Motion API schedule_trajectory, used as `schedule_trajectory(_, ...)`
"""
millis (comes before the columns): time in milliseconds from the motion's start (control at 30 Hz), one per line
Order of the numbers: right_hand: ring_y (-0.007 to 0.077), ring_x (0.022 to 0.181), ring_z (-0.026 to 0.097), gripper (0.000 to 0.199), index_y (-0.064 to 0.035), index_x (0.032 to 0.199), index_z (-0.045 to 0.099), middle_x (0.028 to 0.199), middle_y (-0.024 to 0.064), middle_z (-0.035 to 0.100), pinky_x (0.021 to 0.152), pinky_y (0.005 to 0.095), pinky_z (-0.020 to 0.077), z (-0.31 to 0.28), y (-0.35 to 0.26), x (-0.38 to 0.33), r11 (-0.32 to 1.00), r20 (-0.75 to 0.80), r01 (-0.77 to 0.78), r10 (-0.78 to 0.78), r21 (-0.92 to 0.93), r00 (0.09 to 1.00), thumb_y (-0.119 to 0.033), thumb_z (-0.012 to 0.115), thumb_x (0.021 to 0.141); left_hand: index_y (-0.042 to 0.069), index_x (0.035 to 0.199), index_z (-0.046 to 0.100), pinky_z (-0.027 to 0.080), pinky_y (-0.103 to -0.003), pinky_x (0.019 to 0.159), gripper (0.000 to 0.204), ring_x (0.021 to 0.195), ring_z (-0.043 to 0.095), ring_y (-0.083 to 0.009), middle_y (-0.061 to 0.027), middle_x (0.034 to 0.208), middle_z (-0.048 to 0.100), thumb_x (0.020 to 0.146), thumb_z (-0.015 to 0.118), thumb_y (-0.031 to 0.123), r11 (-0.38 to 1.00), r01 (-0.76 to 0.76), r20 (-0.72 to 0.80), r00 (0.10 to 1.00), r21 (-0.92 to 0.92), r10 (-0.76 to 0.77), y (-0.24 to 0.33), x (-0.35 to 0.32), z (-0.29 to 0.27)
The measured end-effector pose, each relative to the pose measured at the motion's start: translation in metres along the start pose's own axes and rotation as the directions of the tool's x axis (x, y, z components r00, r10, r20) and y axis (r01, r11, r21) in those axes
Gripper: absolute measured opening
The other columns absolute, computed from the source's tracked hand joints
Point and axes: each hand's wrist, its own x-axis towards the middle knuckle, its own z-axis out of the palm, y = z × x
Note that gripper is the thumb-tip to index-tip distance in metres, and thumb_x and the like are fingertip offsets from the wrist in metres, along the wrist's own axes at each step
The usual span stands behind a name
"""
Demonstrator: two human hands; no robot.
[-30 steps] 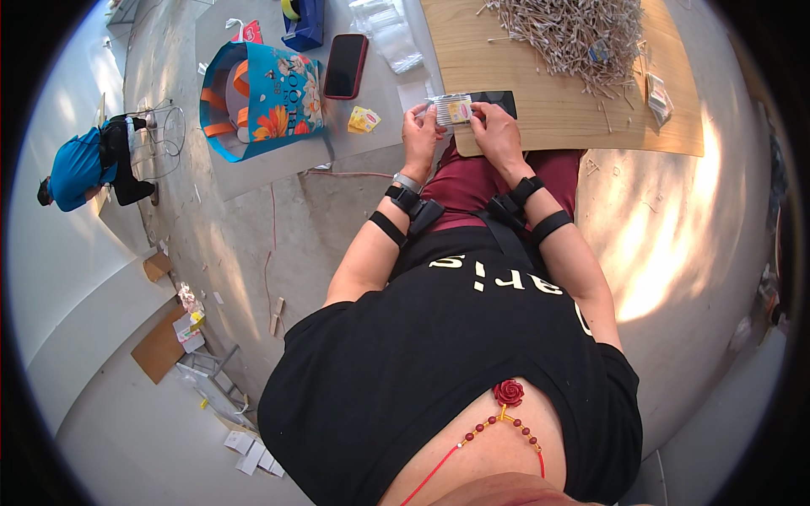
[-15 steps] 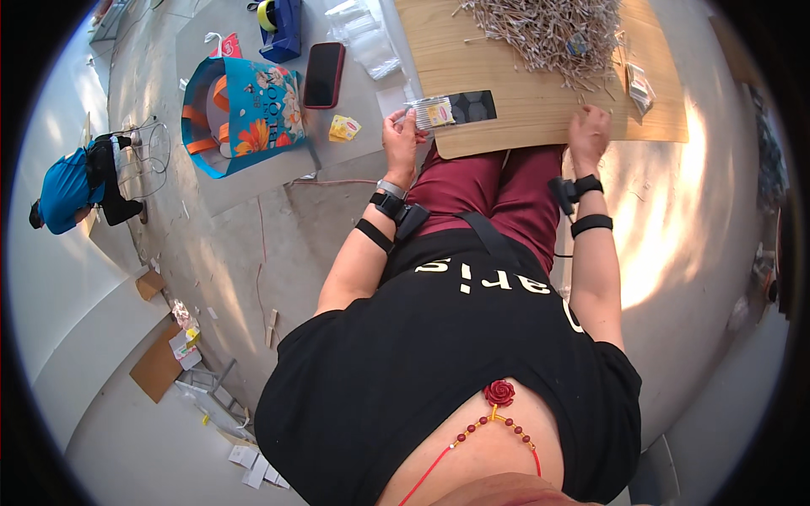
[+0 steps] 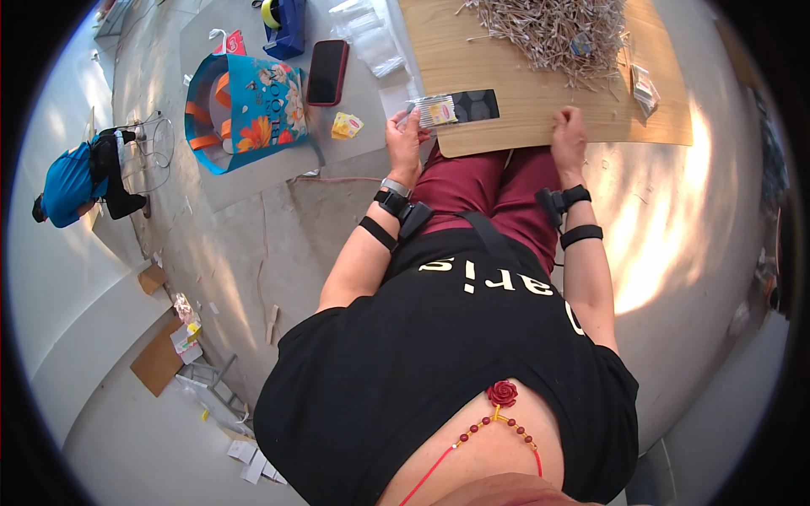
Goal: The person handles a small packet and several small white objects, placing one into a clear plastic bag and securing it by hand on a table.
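Note:
My left hand (image 3: 405, 139) holds a small clear packet (image 3: 435, 110) with a yellow label, at the near left edge of a wooden board (image 3: 506, 93). A black card (image 3: 476, 105) lies on the board just right of the packet. My right hand (image 3: 569, 135) rests on the board's near edge with its fingers curled and nothing seen in it. At the far side of the board is a heap of thin pale sticks (image 3: 548, 34). A small packet (image 3: 645, 86) lies at the board's right end.
A red phone (image 3: 326, 72), clear plastic bags (image 3: 371, 38), a yellow packet (image 3: 346, 126) and a colourful tote bag (image 3: 245, 110) lie on the floor to the left. A tape dispenser (image 3: 283, 21) is beyond them. A person in blue (image 3: 72, 181) crouches far left. Cardboard scraps (image 3: 160, 363) lie lower left.
My right hand let go of the packet and moved right to the board's near edge. My left hand keeps the packet. The view has shifted slightly.

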Motion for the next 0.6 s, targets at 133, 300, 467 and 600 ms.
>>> schedule_trajectory(133,0.0364,0.097,0.068,0.015,-0.001,0.108,0.066,0.101,0.019,0.07,0.086,0.0435,0.0527,0.026,-0.065,-0.029,0.967,0.109,0.184,-0.205,0.178,0.973,-0.01,0.061,0.099,0.004,0.124,0.048,0.055,-0.025,0.061,0.048,0.074,0.068,-0.0144,-0.0084,0.098,0.068,0.096,0.077,0.03,0.999,0.031,-0.026,0.999,-0.02,-0.032,-0.003,0.002,-0.001)
schedule_trajectory(300,0.0369,0.098,0.067,0.012,-0.0011,0.104,0.068,0.102,0.0187,0.069,0.085,0.0431,0.0522,0.044,-0.086,-0.035,0.952,0.214,0.223,-0.267,0.21,0.94,-0.009,0.062,0.097,0.004,0.122,0.049,0.055,-0.025,0.062,0.046,0.074,0.067,-0.0137,-0.0071,0.098,0.067,0.096,0.077,0.029,0.999,0.032,-0.012,0.999,-0.015,-0.032,-0.002,0.003,-0.003)
schedule_trajectory(467,0.037,0.095,0.066,0.011,-0.0012,0.102,0.067,0.099,0.0183,0.068,0.084,0.0432,0.0518,0.048,-0.094,-0.036,0.942,0.253,0.256,-0.307,0.215,0.917,-0.009,0.064,0.096,0.002,0.124,0.051,0.054,-0.024,0.063,0.045,0.074,0.065,-0.013,-0.0061,0.098,0.066,0.097,0.076,0.029,1.0,0.03,-0.002,1.0,-0.008,-0.03,-0.003,0.001,-0.002)
schedule_trajectory(600,0.0365,0.092,0.065,0.01,-0.0021,0.101,0.068,0.096,0.0173,0.067,0.082,0.0432,0.0517,0.051,-0.096,-0.04,0.935,0.28,0.294,-0.342,0.201,0.897,-0.01,0.065,0.095,0.002,0.123,0.052,0.054,-0.025,0.063,0.044,0.074,0.065,-0.0127,-0.0057,0.098,0.066,0.097,0.076,0.029,1.0,0.023,0.003,1.0,-0.001,-0.023,-0.003,0.002,-0.003)
